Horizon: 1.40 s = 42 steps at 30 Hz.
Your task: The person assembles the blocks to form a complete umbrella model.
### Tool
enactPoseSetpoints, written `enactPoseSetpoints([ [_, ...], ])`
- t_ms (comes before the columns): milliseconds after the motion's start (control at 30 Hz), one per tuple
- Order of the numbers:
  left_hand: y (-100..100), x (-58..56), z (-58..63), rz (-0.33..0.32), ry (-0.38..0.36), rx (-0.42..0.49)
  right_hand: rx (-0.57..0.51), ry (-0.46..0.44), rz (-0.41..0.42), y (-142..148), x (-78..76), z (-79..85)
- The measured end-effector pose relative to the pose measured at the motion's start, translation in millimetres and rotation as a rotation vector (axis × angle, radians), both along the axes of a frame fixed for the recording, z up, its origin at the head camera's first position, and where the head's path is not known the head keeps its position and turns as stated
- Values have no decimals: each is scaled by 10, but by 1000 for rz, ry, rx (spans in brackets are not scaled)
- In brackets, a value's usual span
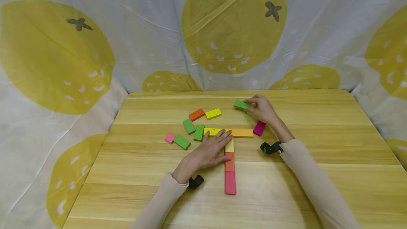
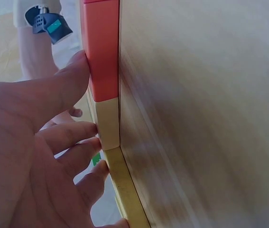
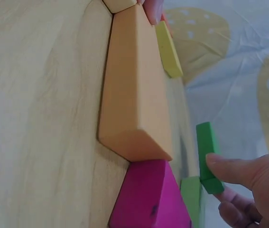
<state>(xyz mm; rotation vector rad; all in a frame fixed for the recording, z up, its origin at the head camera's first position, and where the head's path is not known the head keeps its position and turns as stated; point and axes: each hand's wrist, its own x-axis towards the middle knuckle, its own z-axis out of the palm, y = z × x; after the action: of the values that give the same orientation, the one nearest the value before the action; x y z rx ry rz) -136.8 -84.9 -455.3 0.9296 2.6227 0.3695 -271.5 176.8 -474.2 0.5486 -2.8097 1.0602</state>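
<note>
My right hand (image 1: 264,110) pinches a green block (image 1: 240,105) between thumb and fingers at the far side of the table. In the right wrist view the held block is tipped up close to a light green block (image 3: 191,197). A magenta block (image 1: 259,128) lies just nearer, its corner by the orange block (image 1: 243,133). My left hand (image 1: 205,153) lies with fingers extended over the yellow block (image 1: 210,130) and cream block (image 1: 229,146). Its thumb touches the red-orange block (image 1: 229,163), with a pinkish-red block (image 1: 230,183) below in the same column.
Green blocks (image 1: 199,132) and a small pink block (image 1: 170,138) lie left of the row. Behind them are an orange-red block (image 1: 197,114) and a yellow block (image 1: 213,113). A fruit-patterned curtain (image 1: 152,45) hangs along the back edge of the wooden table (image 1: 318,186).
</note>
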Motion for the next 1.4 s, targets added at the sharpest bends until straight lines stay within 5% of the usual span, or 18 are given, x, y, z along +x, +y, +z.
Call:
enactPoseSetpoints([
  [367, -1, 10, -14, -2, -1, 2, 57, -86, -3, -87, -81, -62],
  [1400, -9, 11, -4, -5, 5, 17, 4, -121, 54, 41, -87, -57],
])
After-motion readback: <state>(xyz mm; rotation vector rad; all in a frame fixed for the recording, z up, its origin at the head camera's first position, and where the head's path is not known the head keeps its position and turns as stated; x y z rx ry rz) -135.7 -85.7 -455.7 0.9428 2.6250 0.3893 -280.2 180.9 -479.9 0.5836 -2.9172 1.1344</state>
